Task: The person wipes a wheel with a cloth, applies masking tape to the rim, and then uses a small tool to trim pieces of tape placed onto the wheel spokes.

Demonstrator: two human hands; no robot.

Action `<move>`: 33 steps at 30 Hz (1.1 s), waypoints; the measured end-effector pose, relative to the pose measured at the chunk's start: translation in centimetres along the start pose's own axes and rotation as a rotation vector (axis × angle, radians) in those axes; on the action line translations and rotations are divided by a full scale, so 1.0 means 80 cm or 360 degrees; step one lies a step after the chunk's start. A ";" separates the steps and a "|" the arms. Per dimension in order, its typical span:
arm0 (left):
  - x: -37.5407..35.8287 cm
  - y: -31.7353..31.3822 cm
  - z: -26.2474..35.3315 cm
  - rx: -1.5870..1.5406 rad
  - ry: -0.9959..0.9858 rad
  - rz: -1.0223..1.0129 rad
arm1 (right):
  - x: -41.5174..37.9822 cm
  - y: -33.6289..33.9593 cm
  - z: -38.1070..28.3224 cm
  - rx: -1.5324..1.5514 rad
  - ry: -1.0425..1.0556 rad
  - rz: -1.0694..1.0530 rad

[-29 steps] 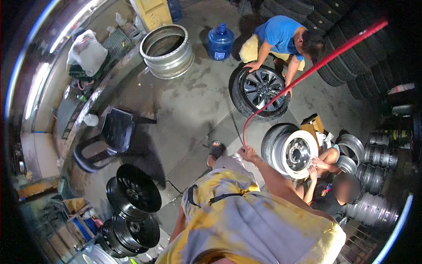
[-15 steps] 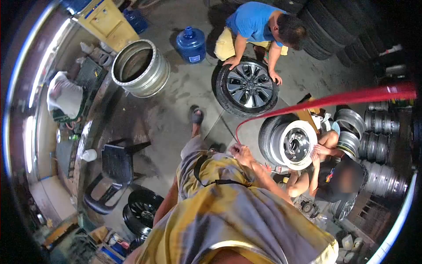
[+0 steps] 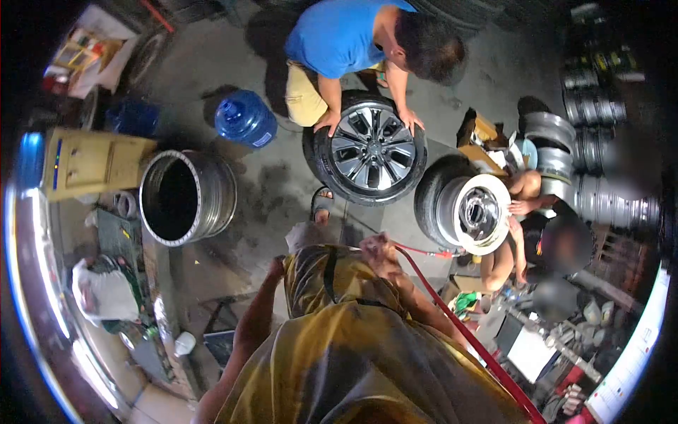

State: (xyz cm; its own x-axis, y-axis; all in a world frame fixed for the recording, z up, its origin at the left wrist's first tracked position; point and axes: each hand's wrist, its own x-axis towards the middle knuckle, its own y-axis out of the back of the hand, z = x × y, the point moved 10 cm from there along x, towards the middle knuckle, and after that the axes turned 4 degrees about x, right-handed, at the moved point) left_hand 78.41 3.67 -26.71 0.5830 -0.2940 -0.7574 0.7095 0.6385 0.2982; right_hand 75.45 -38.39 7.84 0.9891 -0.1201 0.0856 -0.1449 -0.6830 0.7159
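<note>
My right hand (image 3: 381, 254) is in front of my shorts, its fingers closed on a red hose (image 3: 459, 321). The hose runs down past my right forearm toward the lower right. A short red length with a metal fitting (image 3: 446, 254) reaches right from that hand. My left hand (image 3: 276, 268) hangs at the left side of my shorts, its fingers hard to make out. Ahead, a tyre on an alloy wheel (image 3: 374, 150) lies on the floor, with another person's two hands on it.
On the right, a seated person holds a pale steel rim (image 3: 484, 215) beside a tyre (image 3: 431, 191). To the left stand a large bare rim (image 3: 219, 194) and a blue water jug (image 3: 245, 119). Stacked rims (image 3: 593, 148) line the right side, and a cluttered bench (image 3: 152, 283) edges the left.
My view has turned and moved forward, nearer the alloy wheel. The red hose has swung from upper right to lower right. My left hand has come into view.
</note>
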 end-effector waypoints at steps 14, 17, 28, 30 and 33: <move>0.087 -0.070 0.158 0.0738 -0.0857 -0.1292 | -0.399 -0.048 0.290 -0.0688 -0.2280 -0.0630; 0.025 -0.008 0.290 0.1334 0.0344 -0.1286 | -0.298 -0.122 0.207 -0.0288 -0.2347 -0.0740; 0.062 -0.028 0.169 0.1864 0.0420 -0.1049 | -0.227 -0.246 0.171 0.0385 -0.2925 -0.0519; 0.054 -0.031 0.219 0.2028 0.0564 -0.1079 | -0.232 -0.266 0.182 0.0346 -0.2852 -0.0458; 0.047 -0.026 0.230 0.2170 0.0674 -0.1109 | -0.246 -0.286 0.183 -0.0063 -0.2933 -0.0637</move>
State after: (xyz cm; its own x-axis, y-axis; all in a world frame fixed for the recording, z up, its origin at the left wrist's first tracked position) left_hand 86.40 -11.83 -19.52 0.0233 0.1157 -0.9930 0.7229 -0.6881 -0.0632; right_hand 58.90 -30.97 -20.35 -0.3066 -0.5170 -0.7992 0.0828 -0.8510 0.5186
